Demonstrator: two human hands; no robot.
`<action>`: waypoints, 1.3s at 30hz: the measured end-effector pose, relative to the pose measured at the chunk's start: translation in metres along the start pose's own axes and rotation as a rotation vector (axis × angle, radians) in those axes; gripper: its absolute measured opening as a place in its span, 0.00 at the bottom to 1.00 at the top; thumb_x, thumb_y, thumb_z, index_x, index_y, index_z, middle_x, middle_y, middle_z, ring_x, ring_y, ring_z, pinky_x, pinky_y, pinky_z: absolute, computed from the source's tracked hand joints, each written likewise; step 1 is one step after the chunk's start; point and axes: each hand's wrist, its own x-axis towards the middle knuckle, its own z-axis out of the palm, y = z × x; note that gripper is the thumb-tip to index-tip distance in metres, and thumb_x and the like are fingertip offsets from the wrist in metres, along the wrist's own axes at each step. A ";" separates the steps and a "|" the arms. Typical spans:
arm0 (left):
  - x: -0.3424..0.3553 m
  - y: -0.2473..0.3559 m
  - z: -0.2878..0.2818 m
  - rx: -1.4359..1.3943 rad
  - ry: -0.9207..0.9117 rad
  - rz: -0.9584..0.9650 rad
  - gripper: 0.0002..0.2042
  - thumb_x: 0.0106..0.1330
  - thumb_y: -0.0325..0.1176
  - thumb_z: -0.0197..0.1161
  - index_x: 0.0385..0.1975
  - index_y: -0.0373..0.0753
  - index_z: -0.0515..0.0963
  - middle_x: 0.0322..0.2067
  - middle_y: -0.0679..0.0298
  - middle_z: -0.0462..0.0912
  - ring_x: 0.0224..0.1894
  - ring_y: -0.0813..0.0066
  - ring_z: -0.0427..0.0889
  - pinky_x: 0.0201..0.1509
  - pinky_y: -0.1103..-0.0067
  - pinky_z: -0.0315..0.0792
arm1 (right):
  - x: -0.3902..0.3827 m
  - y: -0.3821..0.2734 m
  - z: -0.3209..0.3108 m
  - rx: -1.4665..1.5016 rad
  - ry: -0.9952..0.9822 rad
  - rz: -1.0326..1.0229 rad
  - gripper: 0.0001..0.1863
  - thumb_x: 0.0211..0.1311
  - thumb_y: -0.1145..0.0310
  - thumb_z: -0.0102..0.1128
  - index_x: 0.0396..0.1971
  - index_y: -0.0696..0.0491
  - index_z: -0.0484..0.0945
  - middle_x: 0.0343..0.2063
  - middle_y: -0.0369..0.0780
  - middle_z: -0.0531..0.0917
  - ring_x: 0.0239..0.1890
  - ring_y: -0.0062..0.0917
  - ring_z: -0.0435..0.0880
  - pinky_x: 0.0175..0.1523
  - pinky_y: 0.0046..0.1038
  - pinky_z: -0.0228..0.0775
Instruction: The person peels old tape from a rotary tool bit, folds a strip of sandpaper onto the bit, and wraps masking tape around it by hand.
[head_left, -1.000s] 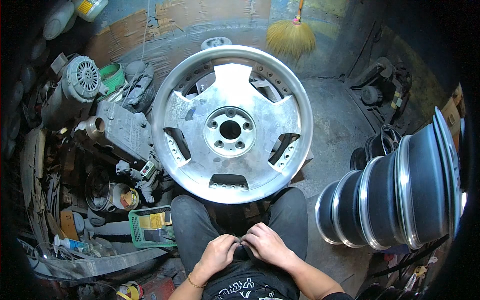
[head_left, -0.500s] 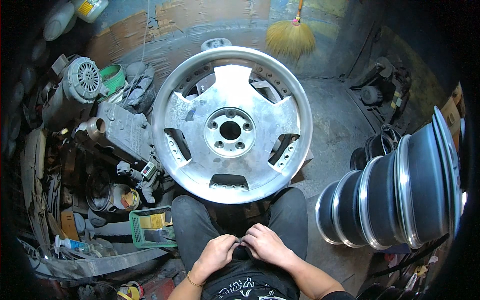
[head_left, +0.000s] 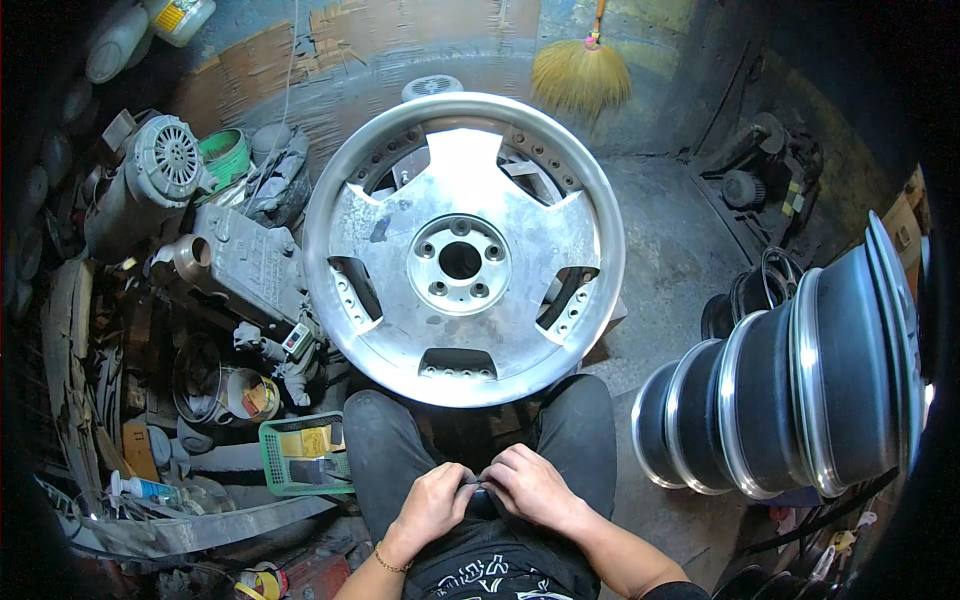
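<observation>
My left hand (head_left: 434, 501) and my right hand (head_left: 532, 487) meet over my lap, in front of my black shirt. Thumbs and fingers of both are pinched together. Between the fingertips a small dark bit shows, too little of it to name. Beyond my knees a large silver alloy wheel (head_left: 385, 225) faces up, with a round centre hole, several bolt holes and five cut-out windows. Neither hand touches the wheel.
Left of my leg is a green plastic basket (head_left: 268, 462) with a yellow packet (head_left: 305, 441). A dusty motor unit (head_left: 250, 262) stands beside the wheel. Several wheel barrels (head_left: 755, 410) are stacked at right. A straw broom (head_left: 580, 75) hangs at the back.
My hands have shifted very slightly, still pinched together over my lap. The wheel and everything around it stay in place.
</observation>
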 end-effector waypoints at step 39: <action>-0.008 -0.009 0.007 0.105 -0.057 0.082 0.05 0.59 0.26 0.65 0.30 0.33 0.76 0.28 0.52 0.80 0.33 0.52 0.81 0.38 0.66 0.76 | -0.005 0.003 0.007 0.003 -0.034 0.022 0.07 0.55 0.69 0.66 0.30 0.56 0.82 0.31 0.41 0.80 0.38 0.36 0.78 0.46 0.34 0.72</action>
